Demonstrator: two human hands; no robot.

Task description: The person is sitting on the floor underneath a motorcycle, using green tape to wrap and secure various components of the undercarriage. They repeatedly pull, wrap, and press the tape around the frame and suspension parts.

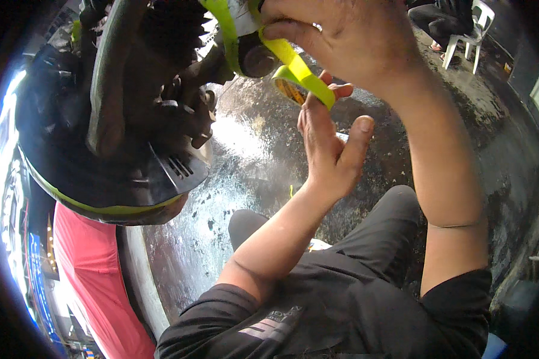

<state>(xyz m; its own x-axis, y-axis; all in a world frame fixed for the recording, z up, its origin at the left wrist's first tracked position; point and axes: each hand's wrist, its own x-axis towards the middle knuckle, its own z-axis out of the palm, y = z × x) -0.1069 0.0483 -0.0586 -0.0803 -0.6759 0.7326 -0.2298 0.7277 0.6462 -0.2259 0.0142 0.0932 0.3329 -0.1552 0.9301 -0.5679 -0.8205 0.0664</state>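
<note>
A roll of bright yellow-green tape (290, 88) rests in the fingers of my left hand (332, 143), whose thumb stands apart from it. From the roll an unwound strip (287, 52) runs up to my right hand (347, 48). There the right thumb and fingers pinch the strip against a greyish part (244, 18) at the top of the view. More of the same tape (224, 24) hangs over the left side of that part. Below it sits a dark round end piece (259, 61). The right fingertips are partly hidden.
A dark machine, motorcycle-like, with a curved tube (109, 78) and a black cover (167, 170) fills the upper left. Pink cloth (93, 257) hangs at lower left. A person (443, 24) sits on a white plastic chair (476, 36) at upper right. The floor (221, 191) looks wet and stained.
</note>
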